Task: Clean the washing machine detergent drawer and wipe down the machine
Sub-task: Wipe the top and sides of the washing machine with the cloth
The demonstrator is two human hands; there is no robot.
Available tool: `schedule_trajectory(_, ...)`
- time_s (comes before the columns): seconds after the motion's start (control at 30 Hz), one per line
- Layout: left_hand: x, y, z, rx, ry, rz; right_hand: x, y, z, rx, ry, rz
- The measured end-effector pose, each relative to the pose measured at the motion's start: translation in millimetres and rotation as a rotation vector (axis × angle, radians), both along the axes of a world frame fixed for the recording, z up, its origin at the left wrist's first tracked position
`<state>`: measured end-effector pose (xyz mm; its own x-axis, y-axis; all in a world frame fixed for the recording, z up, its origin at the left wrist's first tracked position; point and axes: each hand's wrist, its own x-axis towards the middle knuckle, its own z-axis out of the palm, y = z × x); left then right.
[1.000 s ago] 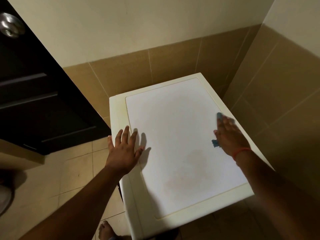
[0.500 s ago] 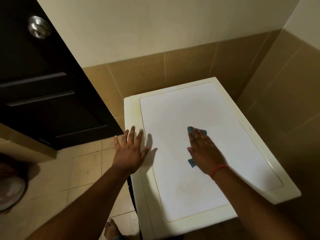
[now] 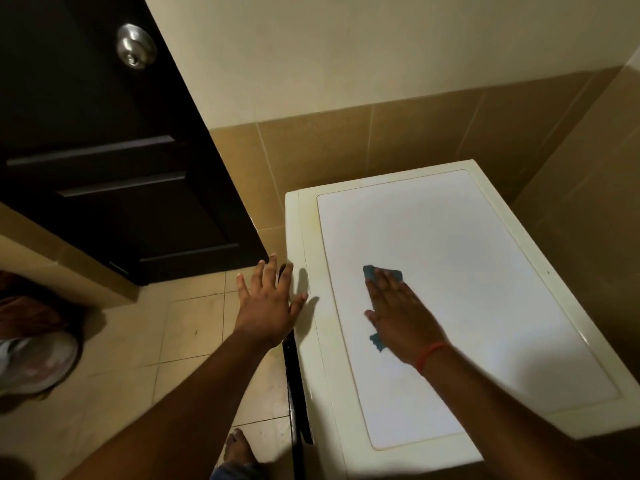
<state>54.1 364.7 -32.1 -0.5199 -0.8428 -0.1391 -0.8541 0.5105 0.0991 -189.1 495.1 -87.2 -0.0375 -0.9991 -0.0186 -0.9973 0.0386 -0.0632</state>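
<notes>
The washing machine's white top (image 3: 467, 278) fills the right half of the head view, with a cream rim around it. My right hand (image 3: 401, 313) lies flat with straight fingers on a blue cloth (image 3: 372, 271), pressing it onto the left part of the top. Only the cloth's corners show past my fingertips and below my thumb. My left hand (image 3: 268, 303) is spread open at the machine's left edge, its thumb reaching onto the rim. The detergent drawer is not in view.
A dark door (image 3: 104, 150) with a round metal knob (image 3: 135, 46) stands at the left. Tiled walls close in behind and to the right of the machine. Beige floor tiles (image 3: 173, 341) lie at the left, with a pale object (image 3: 31, 362) on them. My bare foot (image 3: 237, 448) shows below.
My right hand has slid the cloth from the right edge of the top across to its left part. The view has shifted left. My left hand stays at the left edge.
</notes>
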Motion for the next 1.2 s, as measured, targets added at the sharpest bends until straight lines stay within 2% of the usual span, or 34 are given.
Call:
schedule_trajectory(0.03, 2.7, -2.7, -0.4, -0.001, 0.003, 0.002, -1.6, -3.4, 2.5, 0.008, -0.016, -0.056)
schedule_trajectory(0.1, 8.6, -8.8, -1.6, 0.002, 0.005, 0.009, 3.9, -10.4, 7.7, 0.003, -0.047, -0.303)
schedule_trajectory(0.13, 11.7, -11.8, -1.9, 0.004, 0.005, 0.009, 15.3, -13.6, 7.8, 0.001, -0.044, -0.322)
schedule_trajectory(0.23, 20.8, -22.0, -4.4, 0.006, -0.007, 0.003, 50.2, -17.6, 3.0, 0.039, -0.005, 0.007)
schedule_trajectory(0.27, 24.2, -26.2, -5.3, 0.007, -0.01, 0.002, 49.8, -22.8, 4.4, 0.039, -0.009, -0.002)
schedule_trajectory(0.37, 33.3, -36.4, -6.8, 0.007, -0.017, -0.016, 52.8, -41.5, 10.7, -0.002, -0.037, -0.297)
schedule_trajectory(0.5, 48.1, -52.6, -9.2, 0.015, -0.026, -0.031, 87.2, -52.9, 10.8, 0.021, 0.023, -0.015)
schedule_trajectory(0.63, 64.8, -69.8, -10.0, 0.029, -0.019, -0.066, 90.8, -76.3, 12.5, 0.013, 0.005, -0.274)
schedule_trajectory(0.77, 80.2, -89.1, -14.1, 0.02, -0.026, -0.083, 121.4, -89.9, 9.3, 0.009, 0.043, -0.055)
schedule_trajectory(0.8, 83.1, -93.2, -14.6, 0.023, -0.022, -0.089, 115.1, -95.8, 11.0, 0.018, 0.038, -0.091)
schedule_trajectory(0.9, 91.9, -102.7, -15.8, 0.016, -0.031, -0.123, 106.4, -114.7, 15.9, -0.003, -0.024, -0.38)
schedule_trajectory(0.93, 95.0, -105.7, -15.9, 0.011, -0.034, -0.134, 116.4, -118.8, 14.1, -0.017, -0.02, -0.348)
schedule_trajectory(1.03, 100.9, -112.9, -17.6, 0.005, -0.048, -0.137, 135.6, -122.1, 8.7, -0.006, 0.055, -0.05)
schedule_trajectory(1.07, 101.3, -113.8, -17.2, 0.001, -0.058, -0.141, 127.3, -123.1, 10.8, 0.0, 0.069, -0.037)
schedule_trajectory(1.2, 97.3, -111.0, -12.2, -0.031, -0.066, -0.178, 99.8, -123.1, 12.7, 0.057, 0.032, -0.331)
